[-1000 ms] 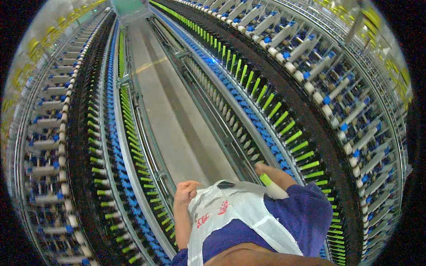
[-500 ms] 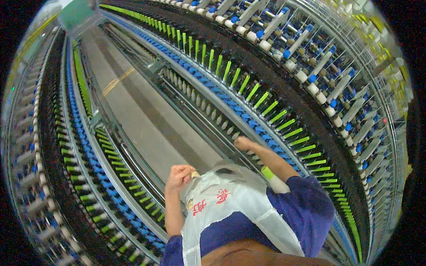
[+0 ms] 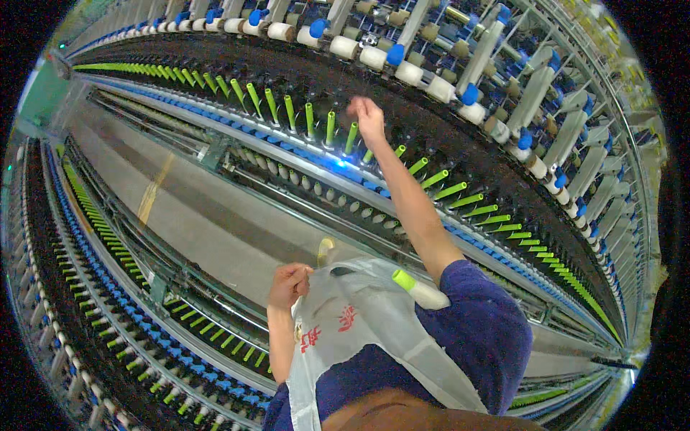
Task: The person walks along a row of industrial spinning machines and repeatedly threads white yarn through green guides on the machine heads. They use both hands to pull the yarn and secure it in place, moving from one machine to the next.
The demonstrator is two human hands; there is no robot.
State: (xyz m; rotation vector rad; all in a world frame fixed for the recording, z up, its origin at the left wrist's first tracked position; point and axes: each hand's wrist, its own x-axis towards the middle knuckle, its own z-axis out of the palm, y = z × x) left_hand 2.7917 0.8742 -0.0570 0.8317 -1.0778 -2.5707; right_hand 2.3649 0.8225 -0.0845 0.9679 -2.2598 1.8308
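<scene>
My right hand, fingers bunched and slightly blurred, is raised over a row of slim lime-green spindle tubes on the spinning frame. Whatever it may pinch is too small to see. Closed near the top edge of my white apron, my left hand hides what its fingers hold, if anything. A bobbin of white yarn with a green end rests between the apron and my right upper arm. Just beyond the apron's edge shows a yellowish tube-like piece.
Blue-and-white rollers line the frame above the dark band behind the tubes. Below the blue rail hang several white bobbins. Another spinning frame stands on the left, across the grey aisle floor.
My right hand has gone from beside the lower white bobbins up and forward over the green tubes. The view has turned toward the right-hand frame. My left hand stays closed by the apron.
</scene>
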